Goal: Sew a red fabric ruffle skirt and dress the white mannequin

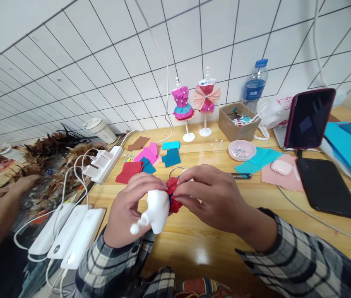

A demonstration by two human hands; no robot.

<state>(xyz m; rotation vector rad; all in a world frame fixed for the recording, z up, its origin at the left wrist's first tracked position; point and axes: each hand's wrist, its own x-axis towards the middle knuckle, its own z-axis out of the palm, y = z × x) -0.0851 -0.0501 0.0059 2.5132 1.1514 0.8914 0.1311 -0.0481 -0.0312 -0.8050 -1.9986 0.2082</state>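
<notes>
My left hand (128,207) is closed around a small white dress-form mannequin (157,209), tipped so its knobbed neck points toward me. Red crepe paper (174,205) with a bit of dark blue wraps its far end. The fingertips of my right hand (209,196) pinch that red paper. Behind my hands lie paper pieces: red (129,171), pink (147,153), dark teal (171,158) and brown (139,143). Two dressed mannequins stand by the wall, one in a magenta and blue dress (182,103), the other with a peach bow (207,98).
At the right are a pink dish (242,150) of small beads, a cardboard box (239,124), a water bottle (255,85), a propped phone (310,118) and a black tablet-like device (329,188). Leftward are a power strip (107,165), white power banks (82,240), feathers (54,157) and another person's hands (14,192).
</notes>
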